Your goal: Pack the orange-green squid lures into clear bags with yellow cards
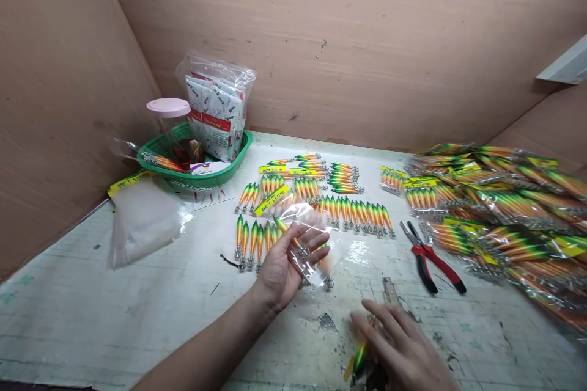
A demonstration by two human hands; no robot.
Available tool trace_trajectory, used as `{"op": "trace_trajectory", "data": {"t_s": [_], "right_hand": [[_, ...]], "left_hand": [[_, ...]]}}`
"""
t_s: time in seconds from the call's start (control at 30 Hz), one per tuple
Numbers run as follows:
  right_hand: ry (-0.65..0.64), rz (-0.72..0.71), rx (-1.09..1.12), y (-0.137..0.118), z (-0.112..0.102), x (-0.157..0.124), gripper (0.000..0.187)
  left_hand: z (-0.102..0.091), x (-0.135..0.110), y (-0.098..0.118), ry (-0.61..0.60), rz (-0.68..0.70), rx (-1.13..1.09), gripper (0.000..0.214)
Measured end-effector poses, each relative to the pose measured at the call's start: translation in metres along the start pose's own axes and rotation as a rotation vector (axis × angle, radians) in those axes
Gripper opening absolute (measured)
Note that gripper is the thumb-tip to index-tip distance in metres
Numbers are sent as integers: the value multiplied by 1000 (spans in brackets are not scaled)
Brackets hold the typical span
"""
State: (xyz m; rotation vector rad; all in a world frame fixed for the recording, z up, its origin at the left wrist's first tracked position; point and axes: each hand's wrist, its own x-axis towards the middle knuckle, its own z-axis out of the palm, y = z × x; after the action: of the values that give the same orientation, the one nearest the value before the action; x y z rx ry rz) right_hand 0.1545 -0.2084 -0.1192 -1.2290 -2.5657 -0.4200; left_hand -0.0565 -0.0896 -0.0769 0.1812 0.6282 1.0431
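Note:
My left hand (287, 272), palm up, holds a clear plastic bag (312, 266) with a yellow BCT LURE header (274, 200). Its thumb presses a green-and-orange squid jig (279, 223) at the bag; whether the jig is inside, I cannot tell. At the lower right, my right hand (398, 342) is palm down and blurred, its fingers curled over another squid jig (360, 355); the thumb is hidden. Beyond my left hand, more squid jigs (358, 211) lie in rows, several beneath the bag.
Packed bags of jigs (504, 201) are heaped at the right, beside red-and-black pliers (433, 263). At the left lies a stack of header bags (144, 217). Behind it stands a green basket (206, 179) with a pink-lidded jar (169, 107) and a bag of packets (215, 110).

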Motion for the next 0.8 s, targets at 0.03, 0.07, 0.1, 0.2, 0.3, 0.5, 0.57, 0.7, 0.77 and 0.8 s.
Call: {"op": "trace_trajectory", "data": {"t_s": [0.03,0.07,0.1,0.2,0.3,0.5,0.57,0.7,0.77,0.8], "right_hand": [[3,-34,-22,5,-3,3,39],[-2,-51,-22,9,-4,5,37],[-7,-48,-4,11,-5,7,33],[-5,43,83,11,-6,9,25],[-22,93,188,8,-11,10,24],[-10,-21,282,13,-12,1,31],[6,-93,271,15,-9,-3,33],[55,-182,196,13,-14,3,30],[70,-193,191,11,-23,9,29],[89,-186,212,10,-29,11,28]], "left_hand": [[0,0,0,-3,-14,8,32],[1,-1,1,-7,-30,15,34],[1,-1,1,-9,-46,21,36],[1,-2,1,-10,-72,33,37],[0,-2,1,-13,-83,37,35],[2,-5,0,-27,-108,71,35],[3,-5,0,-26,-110,83,34],[1,-3,-1,-20,-109,92,34],[0,-2,-2,-24,-106,88,35],[0,-1,-3,-23,-102,86,35]]}}
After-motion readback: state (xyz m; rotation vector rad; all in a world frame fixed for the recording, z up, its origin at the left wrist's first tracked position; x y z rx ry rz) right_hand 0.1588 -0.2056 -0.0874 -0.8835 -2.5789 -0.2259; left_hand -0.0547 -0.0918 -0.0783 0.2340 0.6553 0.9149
